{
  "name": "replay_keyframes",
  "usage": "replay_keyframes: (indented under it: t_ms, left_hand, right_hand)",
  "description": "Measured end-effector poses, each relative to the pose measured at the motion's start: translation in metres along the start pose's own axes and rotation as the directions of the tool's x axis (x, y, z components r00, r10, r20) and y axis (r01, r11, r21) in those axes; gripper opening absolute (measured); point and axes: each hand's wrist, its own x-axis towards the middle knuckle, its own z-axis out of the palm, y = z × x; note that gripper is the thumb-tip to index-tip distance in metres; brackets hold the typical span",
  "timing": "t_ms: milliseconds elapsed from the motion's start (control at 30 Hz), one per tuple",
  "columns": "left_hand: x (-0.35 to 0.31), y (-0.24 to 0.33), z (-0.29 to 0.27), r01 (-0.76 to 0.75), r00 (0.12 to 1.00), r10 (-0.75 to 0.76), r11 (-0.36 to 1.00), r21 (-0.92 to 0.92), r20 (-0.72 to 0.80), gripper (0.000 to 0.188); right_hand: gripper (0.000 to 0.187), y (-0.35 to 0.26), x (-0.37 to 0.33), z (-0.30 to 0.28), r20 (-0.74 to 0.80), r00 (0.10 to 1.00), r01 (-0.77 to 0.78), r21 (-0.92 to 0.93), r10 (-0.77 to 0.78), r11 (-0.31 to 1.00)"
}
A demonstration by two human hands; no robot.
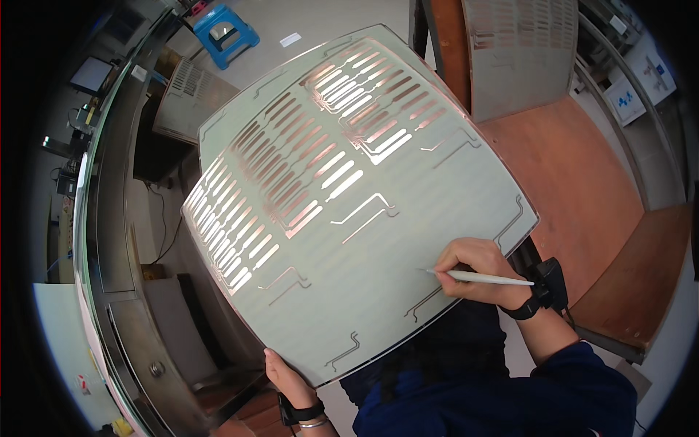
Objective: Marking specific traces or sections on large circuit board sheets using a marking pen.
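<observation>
A large pale green panel with shiny copper-coloured traces lies tilted across the middle of the view, in front of my body. My left hand grips its near left edge, thumb at the rim and the other fingers mostly hidden below. Over the near right part of the panel, my right hand pinches a slim white pen-like tool. The thin tip of this tool points left, at a bare green area; whether it touches the surface I cannot tell.
On the right, a reddish-brown board rack holds a similar panel upright. Another patterned panel leans at the far left, beside a metal-framed bench with a drawer. A blue stool stands on the floor at the back.
</observation>
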Motion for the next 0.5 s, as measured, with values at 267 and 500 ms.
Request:
replay_keyframes:
  t_ms: [267,500]
  left_hand:
    - [0.001,-0.003,0.0,-0.002,1.0,0.003,1.0,0.024,-0.025,0.052]
    - [0.003,-0.002,0.003,-0.003,0.999,0.004,0.999,0.034,-0.039,0.05]
  right_hand:
    - [0.011,-0.005,0.013,0.003,-0.078,0.975,-0.202,0.063,0.207,0.977]
    - [0.01,0.0,0.03,0.01,-0.092,0.989,-0.11,0.065,0.116,0.992]
